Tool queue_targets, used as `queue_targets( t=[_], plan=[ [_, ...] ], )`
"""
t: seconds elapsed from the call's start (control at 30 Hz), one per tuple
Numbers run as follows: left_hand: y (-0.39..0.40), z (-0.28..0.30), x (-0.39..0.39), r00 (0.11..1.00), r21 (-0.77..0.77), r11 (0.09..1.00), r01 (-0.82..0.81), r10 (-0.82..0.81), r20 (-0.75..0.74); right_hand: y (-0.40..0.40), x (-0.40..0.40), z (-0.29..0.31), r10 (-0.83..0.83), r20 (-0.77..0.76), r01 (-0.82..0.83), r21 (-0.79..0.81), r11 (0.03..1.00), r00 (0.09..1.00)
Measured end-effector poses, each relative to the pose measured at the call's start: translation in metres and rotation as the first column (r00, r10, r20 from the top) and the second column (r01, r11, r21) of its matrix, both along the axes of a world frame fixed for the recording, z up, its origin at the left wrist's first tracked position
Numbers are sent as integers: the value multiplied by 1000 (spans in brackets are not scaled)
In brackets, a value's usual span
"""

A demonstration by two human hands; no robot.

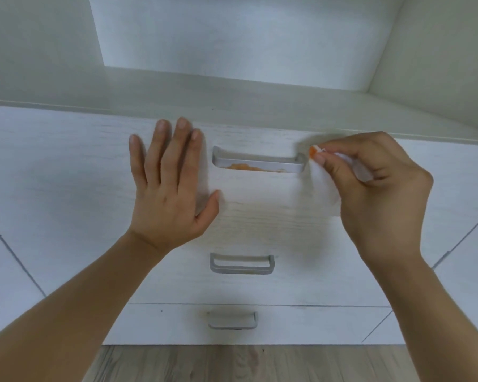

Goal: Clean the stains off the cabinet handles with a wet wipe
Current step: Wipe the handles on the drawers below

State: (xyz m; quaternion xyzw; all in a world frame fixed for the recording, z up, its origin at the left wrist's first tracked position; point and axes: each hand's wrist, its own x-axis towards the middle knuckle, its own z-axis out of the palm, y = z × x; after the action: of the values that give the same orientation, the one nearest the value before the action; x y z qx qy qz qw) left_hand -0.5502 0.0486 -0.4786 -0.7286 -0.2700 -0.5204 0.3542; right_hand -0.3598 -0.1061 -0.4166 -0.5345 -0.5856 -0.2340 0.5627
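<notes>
Top handle (258, 161): a grey metal bar pull on the uppermost drawer front (260, 205) of a pale, wood-grained cabinet. Its long axis runs left to right across the drawer, the two ends bent back into the panel.
Stain (242, 166): an orange smear along the lower edge of the top handle, from about its middle toward the right; the left part of the bar looks clean.
Wet wipe (324, 186): white, thin and crumpled, just right of the top handle's right end. It hangs down below the fingertips, and its upper corner carries an orange blot (311, 152) right beside the handle's end.
Right hand (375, 188): to the right of the top handle, fingers curled and pinched together on the wet wipe, thumb and forefinger gripping its top edge.
Left hand (169, 186): to the left of the top handle, spread open and flat against the drawer front, fingers pointing up, thumb angled toward the handle. It holds nothing.
Middle handle (242, 263): directly below the top handle, same grey bar, same left-to-right axis, no orange visible on it.
Bottom handle (231, 320): lower again, on the next drawer down, lying the same way; somewhat blurred, so its surface cannot be judged.
Floor (232, 362): grey-brown wood planks under the cabinet, well below the top handle.
</notes>
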Motion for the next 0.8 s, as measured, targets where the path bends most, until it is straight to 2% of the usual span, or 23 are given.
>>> queue_targets(
  t=[0.23, 0.47, 0.8],
  plan=[
    [-3, -4, 13, 996, -9, 999, -41, 42, 74, 14, 2, -6, 45, -23, -44, 30, 999, 999],
    [6, -10, 20, 983, 55, 986, -158, 152, 104, 14, 0, -17, 225, -92, -226, 9, 974, 970],
    [7, -12, 20, 974, 76, 980, -184, 172, 145, 19, -7, -30, 271, -120, -252, 157, 955, 955]
  ],
)
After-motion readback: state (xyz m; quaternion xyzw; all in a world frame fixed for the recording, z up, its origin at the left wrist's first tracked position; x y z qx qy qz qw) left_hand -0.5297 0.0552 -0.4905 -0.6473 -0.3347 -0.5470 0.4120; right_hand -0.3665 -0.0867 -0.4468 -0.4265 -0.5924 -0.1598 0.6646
